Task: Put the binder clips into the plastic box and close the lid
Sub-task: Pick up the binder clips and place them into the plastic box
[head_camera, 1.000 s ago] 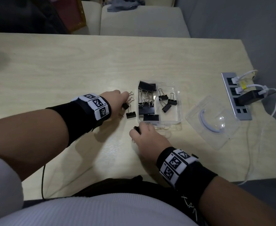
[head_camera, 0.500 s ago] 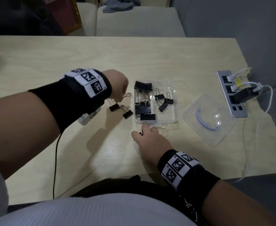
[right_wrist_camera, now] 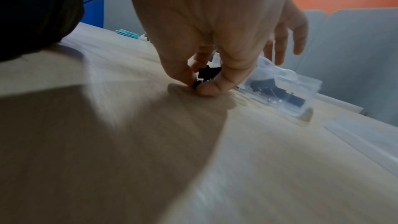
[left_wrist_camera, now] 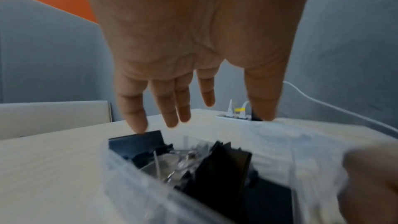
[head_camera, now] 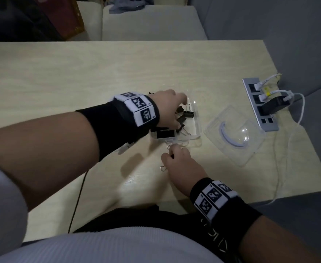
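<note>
Fingers of left hand straight and loosely spread, palm down, hovering right over clear plastic box, holding nothing. Directly below those fingers: heap of black binder clips inside box, large ones toward near end, small ones with wire handles toward far side; little fingertip close to a large clip's edge, contact not clear through blur. Black wrist sleeve with white marker band behind that hand.

Fingers of right hand, just nearer than box's near wall, curled down onto counter, thumb and forefinger pinching one small black binder clip against wood; remaining fingers lifted and slightly bent. Wire loops poking out beside thumb and at the knuckles. Box just beyond these fingertips, apart from them.

Right of both sets of fingers: clear lid lying flat on counter, separate from box, domed centre with pale blue arc. Farther right, near counter edge: silver power strip with white plugs and cables and one black adapter.
</note>
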